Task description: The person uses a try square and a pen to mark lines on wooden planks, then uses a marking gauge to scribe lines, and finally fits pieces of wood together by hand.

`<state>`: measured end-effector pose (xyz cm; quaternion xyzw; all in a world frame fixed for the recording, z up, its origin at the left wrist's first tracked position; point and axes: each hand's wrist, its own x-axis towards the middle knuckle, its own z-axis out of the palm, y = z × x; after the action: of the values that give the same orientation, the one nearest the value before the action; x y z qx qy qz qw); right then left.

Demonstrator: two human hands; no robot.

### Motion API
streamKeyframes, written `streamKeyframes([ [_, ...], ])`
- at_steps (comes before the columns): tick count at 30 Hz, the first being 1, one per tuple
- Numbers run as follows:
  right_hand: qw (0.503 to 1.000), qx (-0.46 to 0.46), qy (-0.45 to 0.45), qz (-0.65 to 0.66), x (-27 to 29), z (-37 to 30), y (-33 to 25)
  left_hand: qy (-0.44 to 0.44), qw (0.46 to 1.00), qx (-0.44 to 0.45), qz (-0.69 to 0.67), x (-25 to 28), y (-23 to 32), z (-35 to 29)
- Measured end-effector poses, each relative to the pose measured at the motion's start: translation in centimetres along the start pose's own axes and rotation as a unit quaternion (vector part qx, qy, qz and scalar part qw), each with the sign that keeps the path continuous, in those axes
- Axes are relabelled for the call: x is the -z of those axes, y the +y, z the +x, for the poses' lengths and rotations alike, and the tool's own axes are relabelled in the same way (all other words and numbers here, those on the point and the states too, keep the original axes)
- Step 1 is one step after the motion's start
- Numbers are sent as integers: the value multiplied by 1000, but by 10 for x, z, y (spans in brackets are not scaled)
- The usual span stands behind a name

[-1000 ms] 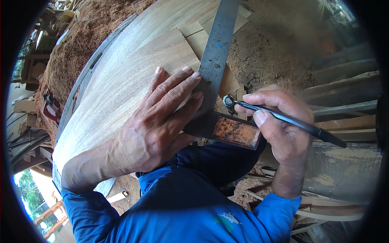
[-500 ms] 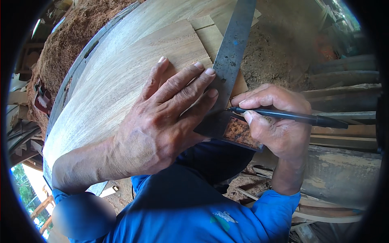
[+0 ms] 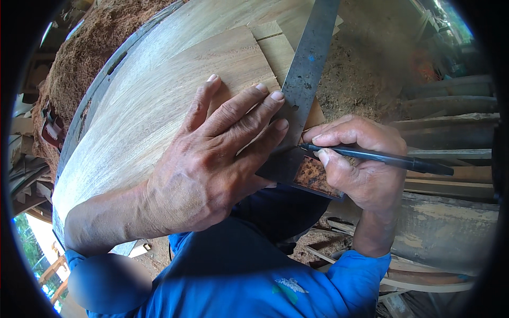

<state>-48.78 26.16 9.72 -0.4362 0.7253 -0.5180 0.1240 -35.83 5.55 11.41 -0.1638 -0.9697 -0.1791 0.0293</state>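
My left hand [image 3: 220, 138] lies spread over a wooden board [image 3: 233, 58], its fingertips reaching the edge of a try square. The square's long metal blade [image 3: 310, 58] runs away from me across the board's end, and its stock, with a mottled brown inlay [image 3: 318, 176], sits on the near side. In my right hand [image 3: 366, 159] is a black pen [image 3: 392, 160], pinched between thumb and fingers. The pen's tip touches down near the blade's near end, close to the stock. My left thumb is partly hidden beside the stock.
Beneath the board is a wide pale wooden surface [image 3: 111, 143] with a dark curved rim. Reddish-brown sawdust [image 3: 90, 58] is heaped at the far left. Several planks [image 3: 450, 127] lie stacked at the right, above a thick weathered timber [image 3: 440, 228].
The square's blade appears slightly further right in the picture. My right hand and the pen have shifted only a little, and my left hand keeps nearly the same place.
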Motion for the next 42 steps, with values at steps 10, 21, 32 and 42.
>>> streamKeyframes([
  [10,999,20,3,-31,-3,1,0,-1,1000,0,14,0,1,0],
  [21,996,-29,11,-87,-9,5,-17,-7,1000,-6,29,-2,1,-1],
  [32,997,-37,-19,-72,-7,-2,-20,-9,1000,-6,24,-3,1,-3],
  [42,976,68,-79,-189,-13,-34,-27,33,999,-19,18,-9,3,-6],
])
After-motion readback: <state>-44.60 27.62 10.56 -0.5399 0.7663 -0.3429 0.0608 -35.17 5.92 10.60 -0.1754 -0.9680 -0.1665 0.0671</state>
